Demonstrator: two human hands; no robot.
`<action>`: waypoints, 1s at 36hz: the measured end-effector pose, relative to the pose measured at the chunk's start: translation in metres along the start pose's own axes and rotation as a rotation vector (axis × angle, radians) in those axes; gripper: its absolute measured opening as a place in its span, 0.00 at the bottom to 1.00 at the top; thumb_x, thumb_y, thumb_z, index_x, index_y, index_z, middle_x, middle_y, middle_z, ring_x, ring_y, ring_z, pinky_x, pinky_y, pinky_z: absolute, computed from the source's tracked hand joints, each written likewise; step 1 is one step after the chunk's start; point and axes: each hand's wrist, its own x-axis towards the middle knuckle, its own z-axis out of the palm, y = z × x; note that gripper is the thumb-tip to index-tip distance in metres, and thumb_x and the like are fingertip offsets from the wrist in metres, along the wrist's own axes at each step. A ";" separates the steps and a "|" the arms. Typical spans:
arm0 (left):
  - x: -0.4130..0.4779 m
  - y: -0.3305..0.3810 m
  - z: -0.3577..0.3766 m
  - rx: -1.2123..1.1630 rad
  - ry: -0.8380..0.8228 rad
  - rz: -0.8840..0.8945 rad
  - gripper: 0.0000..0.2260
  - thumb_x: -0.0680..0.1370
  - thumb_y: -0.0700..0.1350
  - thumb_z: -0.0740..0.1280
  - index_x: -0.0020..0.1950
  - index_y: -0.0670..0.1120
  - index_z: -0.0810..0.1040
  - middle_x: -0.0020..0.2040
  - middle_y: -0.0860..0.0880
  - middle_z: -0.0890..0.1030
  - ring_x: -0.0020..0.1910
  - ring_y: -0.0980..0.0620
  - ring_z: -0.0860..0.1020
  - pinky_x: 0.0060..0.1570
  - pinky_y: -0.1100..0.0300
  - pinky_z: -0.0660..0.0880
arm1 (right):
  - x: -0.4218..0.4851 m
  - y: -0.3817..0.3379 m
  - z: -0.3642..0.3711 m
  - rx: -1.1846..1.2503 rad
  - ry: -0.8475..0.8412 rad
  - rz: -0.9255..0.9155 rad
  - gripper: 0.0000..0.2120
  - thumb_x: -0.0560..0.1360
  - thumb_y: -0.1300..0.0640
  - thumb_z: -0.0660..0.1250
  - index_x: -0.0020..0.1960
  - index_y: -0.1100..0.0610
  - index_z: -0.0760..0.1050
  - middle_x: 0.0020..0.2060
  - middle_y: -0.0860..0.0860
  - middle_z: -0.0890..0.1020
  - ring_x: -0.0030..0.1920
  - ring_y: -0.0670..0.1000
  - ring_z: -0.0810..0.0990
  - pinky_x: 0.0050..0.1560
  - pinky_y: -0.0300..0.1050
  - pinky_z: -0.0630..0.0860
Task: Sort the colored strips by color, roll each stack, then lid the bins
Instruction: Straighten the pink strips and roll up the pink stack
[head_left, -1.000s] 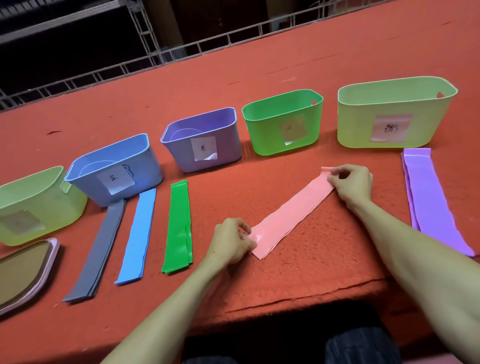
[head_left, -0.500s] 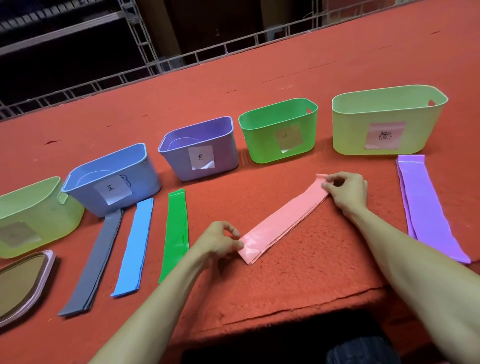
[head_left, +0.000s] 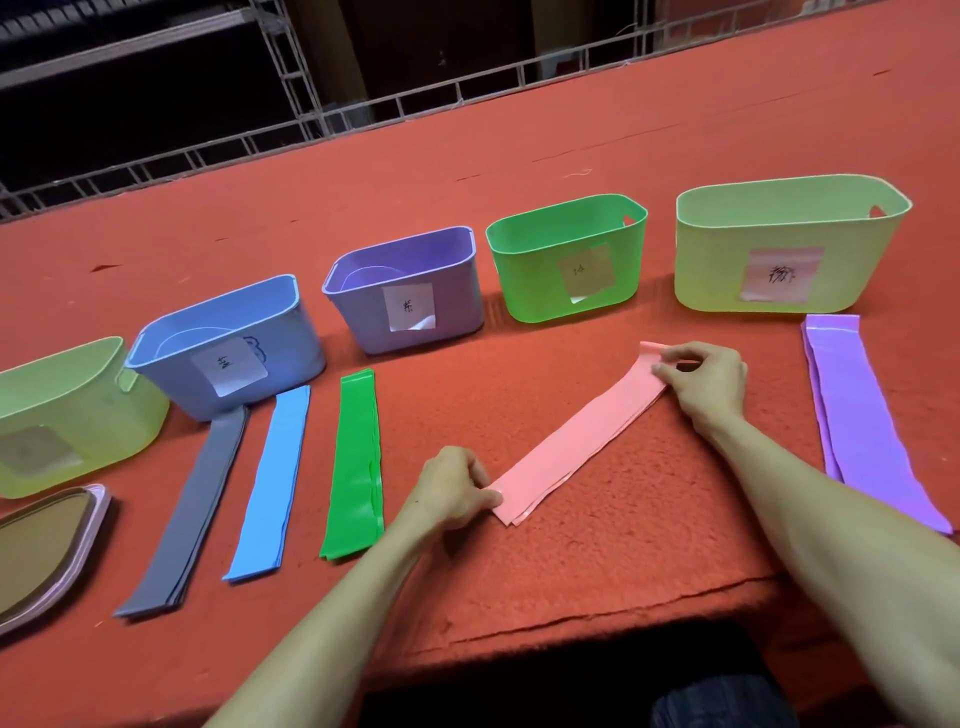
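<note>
The pink strips (head_left: 576, 436) lie stacked at a slant on the red table (head_left: 519, 156), between the green strips (head_left: 356, 462) and the purple strips (head_left: 862, 415). The left hand (head_left: 452, 491) pinches the stack's near end, with its fingertips curled out of sight. The right hand (head_left: 706, 382) pinches the far end between thumb and fingers. The grey strips (head_left: 192, 504) and blue strips (head_left: 270, 478) lie flat further left. Behind them stand the blue bin (head_left: 291, 353), purple bin (head_left: 457, 306), green bin (head_left: 535, 280) and large pale bin (head_left: 841, 280). The frame's left edge cuts off another pale bin (head_left: 104, 431) and the lid (head_left: 47, 551) lying in front of it. The handwritten labels are hard to read. A curved shape inside the blue and purple bins cannot be identified.
</note>
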 end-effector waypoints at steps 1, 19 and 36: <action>0.000 0.000 0.001 0.005 -0.002 0.001 0.05 0.71 0.44 0.74 0.44 0.45 0.81 0.39 0.51 0.80 0.41 0.54 0.76 0.38 0.64 0.68 | 0.000 0.000 0.000 0.006 0.004 0.003 0.09 0.66 0.59 0.77 0.46 0.54 0.84 0.43 0.49 0.85 0.46 0.50 0.81 0.53 0.40 0.71; -0.025 0.005 0.000 -0.203 -0.056 0.266 0.17 0.73 0.34 0.64 0.55 0.54 0.72 0.35 0.51 0.75 0.33 0.54 0.72 0.38 0.58 0.69 | 0.016 -0.017 -0.009 0.157 -0.026 0.030 0.09 0.64 0.61 0.78 0.42 0.50 0.83 0.44 0.50 0.85 0.44 0.50 0.83 0.52 0.49 0.80; -0.052 -0.007 0.020 -0.507 -0.123 0.093 0.17 0.72 0.34 0.71 0.60 0.43 0.78 0.24 0.56 0.75 0.28 0.56 0.74 0.32 0.68 0.69 | 0.022 -0.064 0.088 -0.014 -0.390 -0.171 0.09 0.64 0.61 0.79 0.41 0.52 0.83 0.40 0.47 0.83 0.45 0.50 0.82 0.53 0.46 0.77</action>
